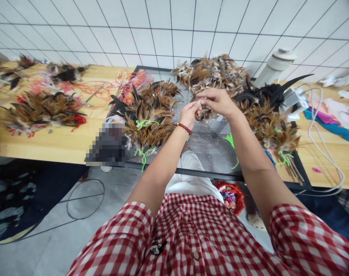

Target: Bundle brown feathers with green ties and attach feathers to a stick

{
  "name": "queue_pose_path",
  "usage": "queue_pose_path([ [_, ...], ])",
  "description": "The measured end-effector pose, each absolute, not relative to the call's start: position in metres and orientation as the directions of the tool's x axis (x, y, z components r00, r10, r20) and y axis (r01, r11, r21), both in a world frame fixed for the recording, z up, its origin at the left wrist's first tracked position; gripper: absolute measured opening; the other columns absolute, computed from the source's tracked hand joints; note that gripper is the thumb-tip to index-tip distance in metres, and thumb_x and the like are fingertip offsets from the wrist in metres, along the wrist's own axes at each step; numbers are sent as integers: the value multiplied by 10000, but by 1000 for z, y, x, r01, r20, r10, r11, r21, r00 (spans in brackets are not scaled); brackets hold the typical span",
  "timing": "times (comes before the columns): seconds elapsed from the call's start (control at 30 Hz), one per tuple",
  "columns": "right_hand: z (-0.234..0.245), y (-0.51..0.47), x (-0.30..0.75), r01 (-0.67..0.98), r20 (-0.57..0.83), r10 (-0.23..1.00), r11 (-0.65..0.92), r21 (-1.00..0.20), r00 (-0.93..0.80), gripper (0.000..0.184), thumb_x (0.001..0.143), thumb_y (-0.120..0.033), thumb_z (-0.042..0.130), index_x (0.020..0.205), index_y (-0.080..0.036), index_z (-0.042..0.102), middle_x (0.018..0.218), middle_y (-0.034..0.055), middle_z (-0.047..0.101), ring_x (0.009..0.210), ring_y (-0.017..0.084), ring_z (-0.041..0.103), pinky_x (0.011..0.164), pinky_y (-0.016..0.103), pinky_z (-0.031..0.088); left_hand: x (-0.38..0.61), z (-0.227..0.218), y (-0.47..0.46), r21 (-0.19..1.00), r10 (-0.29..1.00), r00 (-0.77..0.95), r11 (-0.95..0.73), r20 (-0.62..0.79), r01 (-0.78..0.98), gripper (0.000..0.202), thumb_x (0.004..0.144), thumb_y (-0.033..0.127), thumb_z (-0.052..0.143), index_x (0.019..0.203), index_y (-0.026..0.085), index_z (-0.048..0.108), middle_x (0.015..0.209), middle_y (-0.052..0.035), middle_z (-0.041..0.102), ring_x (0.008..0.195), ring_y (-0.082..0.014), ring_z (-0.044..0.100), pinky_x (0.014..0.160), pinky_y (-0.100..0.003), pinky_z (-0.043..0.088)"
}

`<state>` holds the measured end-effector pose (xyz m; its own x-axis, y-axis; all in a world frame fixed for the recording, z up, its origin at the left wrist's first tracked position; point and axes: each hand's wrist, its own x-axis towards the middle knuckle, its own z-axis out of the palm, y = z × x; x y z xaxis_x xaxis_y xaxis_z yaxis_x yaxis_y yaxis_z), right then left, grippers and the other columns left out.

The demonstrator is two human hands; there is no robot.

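Note:
My left hand point(190, 113), with a beaded bracelet point(184, 128) at its wrist, meets my right hand point(217, 101) over the middle of a dark-framed glass panel point(203, 147). Fingertips on both hands are pinched together and touching; anything between them is too small to make out. Just behind them lies a heap of brown feathers point(217, 73). To the left of my hands sit brown feather bunches point(151, 115) with bright green ties point(145, 152). On the right are more brown feathers point(267, 124) and long black feathers point(266, 96). Loose green strings point(229, 141) lie beside my right forearm.
Red-tied feather bunches point(46, 107) and tangled red string point(94, 90) spread over the wooden table point(48, 145) at left. A white cylinder point(276, 65), a cable point(315, 130) and coloured cloth point(329, 119) are at right. Below stands a red basket point(240, 203). People's legs show on either side.

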<state>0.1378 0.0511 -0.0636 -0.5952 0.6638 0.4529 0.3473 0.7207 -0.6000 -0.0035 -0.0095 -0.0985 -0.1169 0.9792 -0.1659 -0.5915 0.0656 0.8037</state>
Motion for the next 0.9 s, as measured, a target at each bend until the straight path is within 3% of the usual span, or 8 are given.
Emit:
queue_pose_path([
  [0.13, -55, 50, 144, 335, 450, 633, 744, -578, -630, 172, 888, -367, 676, 860, -246, 794, 961, 71, 773, 960, 242, 697, 921, 412, 552, -6, -97, -12, 837, 993, -45, 71, -113, -542, 230, 899, 182, 773, 709, 142, 649, 571, 55, 571, 459, -20, 469, 499, -164, 391],
  [0.3, -49, 49, 148, 464, 378, 631, 766, -445, -678, 174, 880, -249, 606, 876, -231, 778, 937, 79, 743, 960, 259, 669, 923, 429, 519, -8, -94, -12, 886, 993, -1, 107, -121, -451, 213, 841, 208, 840, 718, 141, 681, 596, 26, 647, 479, -33, 518, 490, -149, 404],
  [0.43, -51, 47, 145, 495, 389, 627, 775, -391, -674, 194, 868, -210, 574, 880, -219, 768, 949, 89, 740, 979, 271, 665, 927, 433, 507, -10, -97, -9, 908, 991, -26, 113, -135, -404, 236, 859, 195, 821, 693, 138, 665, 543, 43, 607, 448, -22, 489, 472, -134, 379],
  [0.57, -53, 50, 147, 542, 417, 653, 757, -365, -632, 205, 848, -194, 585, 871, -219, 788, 952, 79, 759, 951, 261, 675, 892, 414, 498, -15, -96, -5, 878, 977, -146, 67, -153, -473, 248, 889, 312, 810, 761, 153, 668, 574, 53, 593, 484, -16, 507, 508, -123, 419],
  [0.7, -60, 57, 156, 552, 288, 643, 762, -338, -710, 150, 797, -200, 660, 826, -229, 804, 841, 29, 752, 825, 213, 659, 845, 381, 485, -24, -88, -4, 815, 945, -264, 2, -191, -580, 274, 915, 452, 768, 909, 187, 697, 658, 41, 599, 539, -29, 542, 543, -141, 455],
  [0.9, -76, 59, 152, 592, 219, 661, 744, -310, -717, 202, 776, -281, 778, 969, -235, 818, 839, 22, 736, 804, 201, 635, 837, 367, 481, -33, -92, 3, 787, 925, -298, 1, -234, -616, 353, 921, 584, 710, 985, 236, 709, 676, 44, 556, 441, -22, 393, 422, -179, 329],
])
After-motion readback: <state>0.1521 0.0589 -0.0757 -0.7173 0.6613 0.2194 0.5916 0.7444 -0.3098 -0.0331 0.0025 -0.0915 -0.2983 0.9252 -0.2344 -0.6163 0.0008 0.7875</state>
